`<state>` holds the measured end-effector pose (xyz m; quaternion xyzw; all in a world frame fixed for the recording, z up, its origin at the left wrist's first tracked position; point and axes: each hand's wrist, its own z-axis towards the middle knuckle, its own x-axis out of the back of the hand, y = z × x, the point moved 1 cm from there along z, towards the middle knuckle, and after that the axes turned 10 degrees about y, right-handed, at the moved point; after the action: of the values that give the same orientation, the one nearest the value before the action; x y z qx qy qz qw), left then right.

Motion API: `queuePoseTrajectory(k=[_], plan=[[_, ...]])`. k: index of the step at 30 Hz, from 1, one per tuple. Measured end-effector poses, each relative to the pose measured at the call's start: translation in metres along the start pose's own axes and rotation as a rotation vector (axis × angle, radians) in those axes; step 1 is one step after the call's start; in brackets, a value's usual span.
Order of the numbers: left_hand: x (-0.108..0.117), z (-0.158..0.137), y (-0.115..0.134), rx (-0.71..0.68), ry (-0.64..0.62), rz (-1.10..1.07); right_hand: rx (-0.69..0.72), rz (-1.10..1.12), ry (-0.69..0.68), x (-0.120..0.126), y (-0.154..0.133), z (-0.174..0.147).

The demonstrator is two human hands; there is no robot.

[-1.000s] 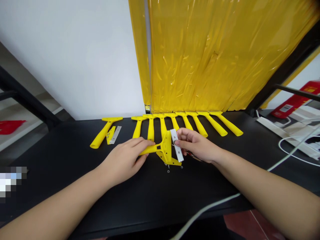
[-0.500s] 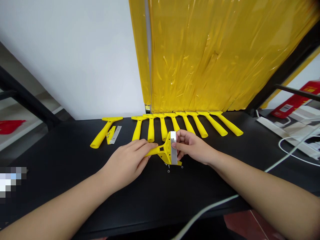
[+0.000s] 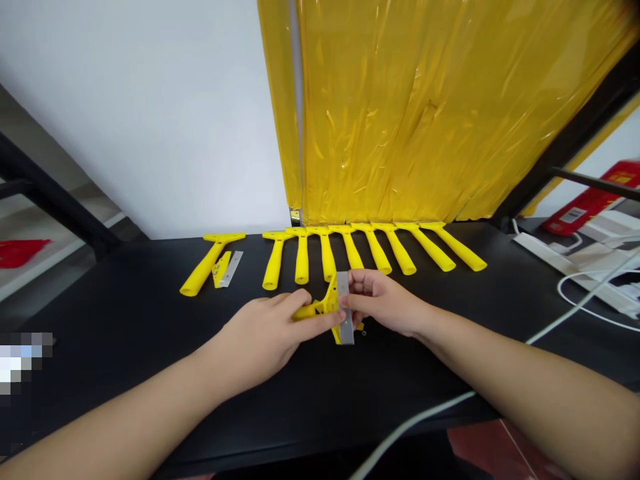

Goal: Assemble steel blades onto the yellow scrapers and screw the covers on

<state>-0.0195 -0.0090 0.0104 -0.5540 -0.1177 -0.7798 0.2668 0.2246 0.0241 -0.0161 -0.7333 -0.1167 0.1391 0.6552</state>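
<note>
My left hand [image 3: 267,328] is closed around the grip of a yellow scraper handle [image 3: 329,301] held above the black table. Its index finger reaches forward onto a flat metal blade [image 3: 345,332], which lies across the handle's wide head. From the other side, my right hand [image 3: 384,297] pinches that blade between thumb and fingers. Behind the head, a yellow plate is mostly hidden, with a small nut [image 3: 364,333] beside it on the table.
Several yellow scraper handles [image 3: 352,250] line the table's back edge. One more handle [image 3: 203,268] lies at left beside a yellow plate [image 3: 219,272] bearing small hardware and a blade [image 3: 231,269]. A pale cable [image 3: 425,415] crosses the front right.
The scraper head and blade have shifted slightly down toward me and turned. My left index finger has stretched out onto the blade, and the small hardware below is now mostly covered.
</note>
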Motion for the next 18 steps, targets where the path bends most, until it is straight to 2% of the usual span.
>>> queuePoseTrajectory(k=[6,8,10,13,15,18], plan=[[0.001,0.002,0.0,0.017,-0.066,0.012,-0.012,-0.088,-0.011,0.001,-0.002,-0.001],[0.002,0.001,-0.004,0.062,-0.064,0.009,0.086,-0.282,0.052,0.007,-0.005,-0.002],[0.003,0.0,-0.009,0.12,-0.054,0.011,0.261,-0.559,0.071,0.012,-0.01,-0.005],[0.003,-0.001,-0.016,0.194,-0.04,0.021,0.462,-0.877,-0.048,0.014,-0.016,-0.01],[0.003,-0.001,-0.018,0.219,-0.042,0.021,0.515,-0.974,-0.121,0.012,-0.017,-0.012],[0.002,0.0,-0.019,0.227,-0.056,0.012,0.52,-1.047,-0.16,0.009,-0.014,-0.013]])
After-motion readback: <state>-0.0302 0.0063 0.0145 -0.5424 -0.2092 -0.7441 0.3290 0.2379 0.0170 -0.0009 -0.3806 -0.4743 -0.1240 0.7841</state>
